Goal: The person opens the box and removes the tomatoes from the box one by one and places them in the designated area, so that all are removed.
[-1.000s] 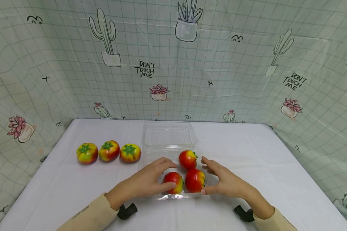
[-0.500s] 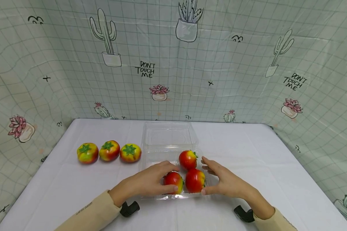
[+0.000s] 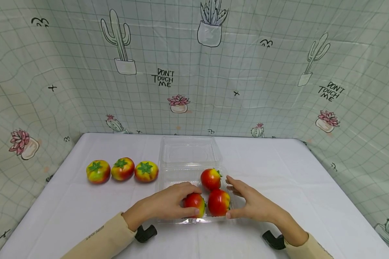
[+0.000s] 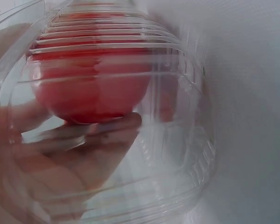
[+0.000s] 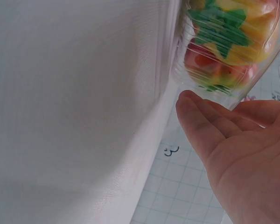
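Note:
A clear plastic clamshell box (image 3: 168, 176) lies with its lid laid back, holding a few red-and-yellow toy tomatoes. My left hand (image 3: 168, 201) reaches over the box's left wall and grips the near-left tomato (image 3: 193, 204), thumb in front and fingers behind. Through the clear wall in the left wrist view, the fingers (image 4: 93, 158) lie against that red tomato (image 4: 91, 88). Beside the right wall, my right hand (image 3: 254, 203) has its fingers extended and holds nothing; whether it touches the wall is unclear. Nearest to it are the near-right tomato (image 3: 218, 203) and the far tomato (image 3: 210, 179).
Three more toy tomatoes stand in a row left of the box: one at the left end (image 3: 98, 172), one in the middle (image 3: 122, 169) and one beside the box (image 3: 146, 171). The white-covered table (image 3: 278, 169) meets a cactus-print cloth (image 3: 194, 82) behind.
My left hand has shifted slightly right, its thumb and fingers settling around the near-left tomato. The right hand and the other tomatoes have stayed put.

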{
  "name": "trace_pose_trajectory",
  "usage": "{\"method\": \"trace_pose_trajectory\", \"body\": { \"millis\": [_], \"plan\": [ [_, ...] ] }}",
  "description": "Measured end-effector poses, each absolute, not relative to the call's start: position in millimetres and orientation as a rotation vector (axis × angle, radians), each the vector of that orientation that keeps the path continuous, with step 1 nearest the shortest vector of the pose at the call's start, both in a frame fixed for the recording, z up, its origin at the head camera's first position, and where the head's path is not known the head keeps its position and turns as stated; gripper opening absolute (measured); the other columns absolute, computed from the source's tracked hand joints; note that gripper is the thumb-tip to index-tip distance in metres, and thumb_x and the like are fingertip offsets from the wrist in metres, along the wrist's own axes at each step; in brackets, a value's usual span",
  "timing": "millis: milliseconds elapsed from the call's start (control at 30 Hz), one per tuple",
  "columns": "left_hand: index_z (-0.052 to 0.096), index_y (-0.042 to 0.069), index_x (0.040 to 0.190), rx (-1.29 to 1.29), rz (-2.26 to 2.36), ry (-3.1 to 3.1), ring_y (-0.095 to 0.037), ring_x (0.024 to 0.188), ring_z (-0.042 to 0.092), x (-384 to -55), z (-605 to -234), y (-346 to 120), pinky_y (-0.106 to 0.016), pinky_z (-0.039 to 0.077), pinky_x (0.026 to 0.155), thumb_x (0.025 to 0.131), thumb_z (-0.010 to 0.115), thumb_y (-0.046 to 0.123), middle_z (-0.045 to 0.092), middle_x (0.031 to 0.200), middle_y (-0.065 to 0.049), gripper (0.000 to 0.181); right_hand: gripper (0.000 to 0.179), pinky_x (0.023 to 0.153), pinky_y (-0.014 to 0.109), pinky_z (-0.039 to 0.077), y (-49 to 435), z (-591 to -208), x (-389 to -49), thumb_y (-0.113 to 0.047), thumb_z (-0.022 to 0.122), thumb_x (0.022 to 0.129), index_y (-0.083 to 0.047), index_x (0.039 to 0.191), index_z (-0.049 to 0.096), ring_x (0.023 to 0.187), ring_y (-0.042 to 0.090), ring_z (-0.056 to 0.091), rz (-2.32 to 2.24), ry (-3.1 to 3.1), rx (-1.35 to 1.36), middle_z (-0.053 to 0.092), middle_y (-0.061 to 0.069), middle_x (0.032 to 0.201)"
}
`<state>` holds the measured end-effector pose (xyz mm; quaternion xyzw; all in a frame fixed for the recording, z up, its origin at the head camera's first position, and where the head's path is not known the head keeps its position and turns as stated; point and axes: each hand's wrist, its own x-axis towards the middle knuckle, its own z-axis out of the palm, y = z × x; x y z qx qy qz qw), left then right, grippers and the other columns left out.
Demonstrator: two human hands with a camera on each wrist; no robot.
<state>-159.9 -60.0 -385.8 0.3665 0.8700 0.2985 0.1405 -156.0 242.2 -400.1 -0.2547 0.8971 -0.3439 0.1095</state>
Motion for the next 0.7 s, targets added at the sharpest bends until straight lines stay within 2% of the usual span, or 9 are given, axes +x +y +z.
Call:
{"method": "trace_pose_trajectory", "body": {
  "millis": [700],
  "plan": [
    [0.055,0.018,0.130,1.052,0.889,2.510,-0.009,0.106,0.049,-158.8,-381.5,-63.5,-0.026,0.048,0.090,0.087,0.065,0.048,0.055,0.121,0.008,0.054,0.105,0.103,0.045,0.040,242.1,-400.3,-156.1,-0.051,0.077,0.073,-0.009,0.152,0.022,0.127,0.028,0.048,-1.006,2.639,-0.737,0.034,0.007,0.150]
  ]
}}
